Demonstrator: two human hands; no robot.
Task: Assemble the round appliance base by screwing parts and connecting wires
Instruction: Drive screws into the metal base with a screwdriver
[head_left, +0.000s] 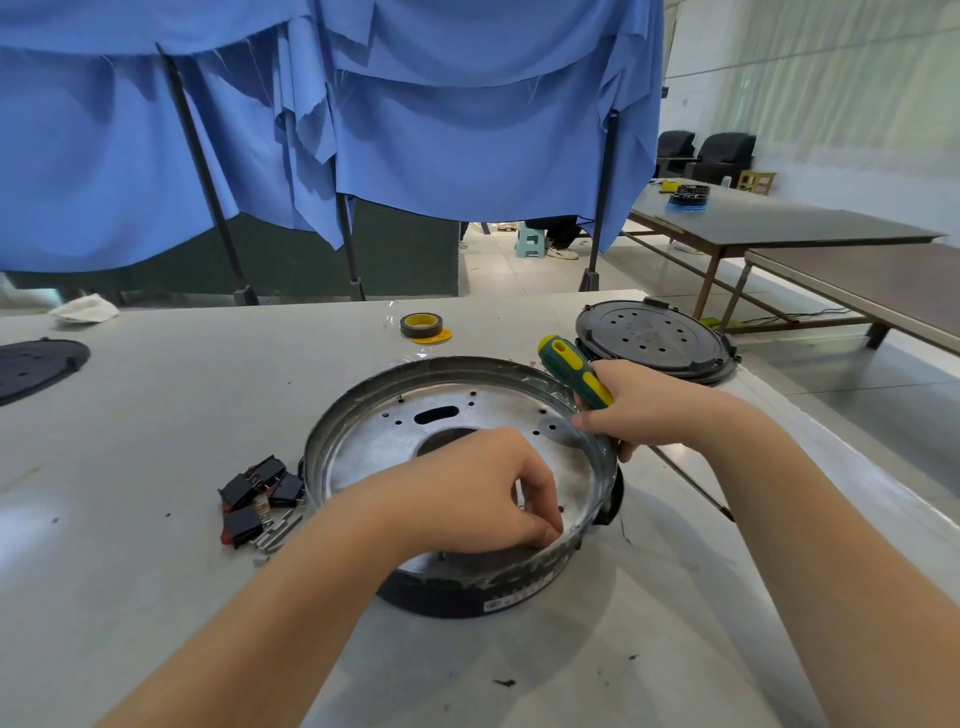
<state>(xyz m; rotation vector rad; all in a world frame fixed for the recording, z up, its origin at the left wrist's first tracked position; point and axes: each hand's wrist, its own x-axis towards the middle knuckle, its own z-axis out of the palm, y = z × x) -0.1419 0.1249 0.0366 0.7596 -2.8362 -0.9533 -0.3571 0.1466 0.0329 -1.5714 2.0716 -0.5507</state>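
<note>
left hand (498, 493) pinched at hole inside round base (457, 483), item hidden | right hand (639, 410) gripped on screwdriver (574, 371) | risk: screw dropped if pinch released before driver is seated

Dull scuffed metal round base (395, 431), glossy plastic screwdriver handle (569, 371), matt tabletop (182, 415)

A tape roll (421, 325) lies before blue cloth (363, 119).

Left hand (483, 493) fingertips curled down inside round base (415, 431) near rim; whatever they pinch hidden. Screwdriver (571, 371) shaft partly behind right hand (644, 410). Far-left black disc (36, 366) cut by edge.
</note>
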